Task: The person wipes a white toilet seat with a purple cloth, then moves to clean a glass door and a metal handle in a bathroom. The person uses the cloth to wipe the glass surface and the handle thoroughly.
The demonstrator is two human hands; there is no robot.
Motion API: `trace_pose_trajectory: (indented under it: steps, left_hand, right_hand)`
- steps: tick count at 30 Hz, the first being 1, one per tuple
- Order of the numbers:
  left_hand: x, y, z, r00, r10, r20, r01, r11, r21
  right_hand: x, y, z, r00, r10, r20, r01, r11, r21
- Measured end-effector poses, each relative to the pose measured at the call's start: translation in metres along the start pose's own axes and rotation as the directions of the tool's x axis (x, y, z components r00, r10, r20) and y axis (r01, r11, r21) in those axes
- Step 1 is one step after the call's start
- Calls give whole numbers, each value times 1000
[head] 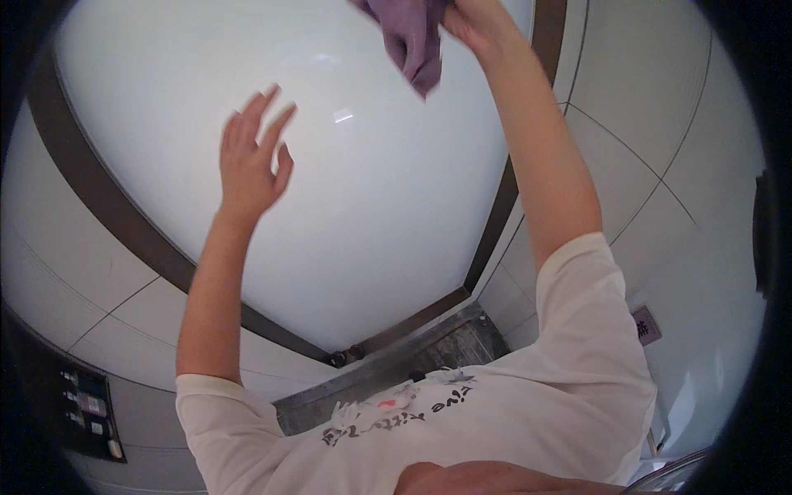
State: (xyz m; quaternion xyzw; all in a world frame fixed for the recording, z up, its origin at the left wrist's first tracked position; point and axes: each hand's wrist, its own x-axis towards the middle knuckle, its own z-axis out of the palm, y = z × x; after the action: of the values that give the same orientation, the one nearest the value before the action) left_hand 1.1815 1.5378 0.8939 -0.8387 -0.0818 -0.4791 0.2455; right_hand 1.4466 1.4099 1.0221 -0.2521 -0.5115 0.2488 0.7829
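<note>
A large smooth white panel [371, 204] in a dark brown frame [133, 216] stands before me. My right hand [473, 25], near the top edge of the view, grips a purple cloth [414, 46] that hangs down in folds against the white panel. Part of the cloth and the fingertips are cut off or hidden. My left hand [253, 148] is raised in front of the panel's left part, fingers spread and nothing in it; whether it touches the surface I cannot tell.
Light tiled walls [619, 148] flank the frame on both sides. A dark recess with bottles and small items [93, 408] is at lower left. A small purple sign [647, 325] bearing writing is on the right. Grey stone flooring [433, 352] shows below the frame.
</note>
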Motion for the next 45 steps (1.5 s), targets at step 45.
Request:
trace_pose_trajectory:
  steps: [45]
  left_hand:
    - [39,-13,51,972,-119,-203,194,893,405]
  right_hand:
    - [65,5,-11,303,-637,709,575,-470,-669]
